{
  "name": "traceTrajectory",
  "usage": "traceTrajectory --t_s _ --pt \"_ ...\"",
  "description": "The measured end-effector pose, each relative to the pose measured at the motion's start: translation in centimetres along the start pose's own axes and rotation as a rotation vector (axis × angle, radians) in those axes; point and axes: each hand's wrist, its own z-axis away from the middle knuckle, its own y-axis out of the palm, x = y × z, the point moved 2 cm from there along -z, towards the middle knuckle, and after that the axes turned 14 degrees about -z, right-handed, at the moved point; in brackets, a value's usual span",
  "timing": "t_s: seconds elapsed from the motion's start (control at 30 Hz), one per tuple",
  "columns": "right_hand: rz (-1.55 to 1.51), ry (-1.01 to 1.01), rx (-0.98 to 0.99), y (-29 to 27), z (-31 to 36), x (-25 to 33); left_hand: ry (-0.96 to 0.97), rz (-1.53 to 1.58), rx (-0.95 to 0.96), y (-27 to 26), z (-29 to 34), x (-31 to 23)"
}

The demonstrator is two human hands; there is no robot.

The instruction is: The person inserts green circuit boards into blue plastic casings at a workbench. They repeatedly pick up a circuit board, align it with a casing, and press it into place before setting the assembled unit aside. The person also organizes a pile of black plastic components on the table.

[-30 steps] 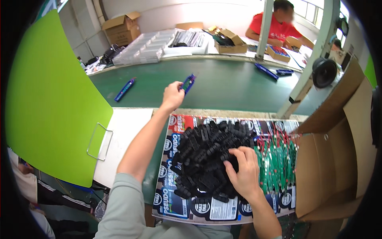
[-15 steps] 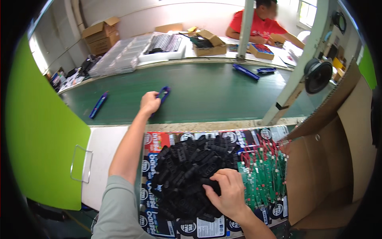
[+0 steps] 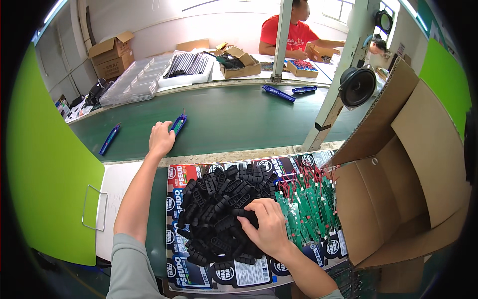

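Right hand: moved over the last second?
No, not clearly: the right hand stays at the black pieces, beside the green boards; the whole view shifted.

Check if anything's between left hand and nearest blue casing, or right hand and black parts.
Nothing visible: the left hand is right at the blue casing on the green belt, and the right hand is right at the heap of black parts.
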Motion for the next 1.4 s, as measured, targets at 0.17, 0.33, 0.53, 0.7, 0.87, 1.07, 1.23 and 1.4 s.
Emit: traceTrajectory --t_s 0.17,0.33,0.53,0.7,0.87,1.07,1.23,1.4 --pt "-0.014 -0.033 -0.061 -0.3 -0.1 0.3 0.099 0.036 0.035 -2.3 -0.8 -5.0" --pt "-0.012 -0.031 -0.028 -0.4 -0.1 0.4 0.287 0.040 0.070 -1.6 -3.5 -14.1" --pt "-0.010 -0.039 0.009 -0.6 -0.2 -0.1 0.664 -0.236 0.250 0.9 -3.8 -32.1" --pt "0.081 -0.078 0.130 -0.6 0.4 -0.3 0.666 -0.186 0.295 6.8 -5.8 -40.8" --pt "0.073 -0.106 0.125 0.4 2.8 -1.0 0.594 -0.147 0.291 12.2 -9.5 -43.3" --pt "0.027 -0.104 0.032 -0.3 1.8 -1.0 0.589 -0.007 0.129 15.7 -10.8 -42.1" --pt "0.171 -0.109 0.124 -1.2 0.5 0.0 0.733 0.016 0.166 8.5 -8.3 -38.2" --pt "0.145 -0.127 0.068 -0.5 1.1 -0.3 1.010 -0.064 0.095 5.3 -3.1 -31.8"
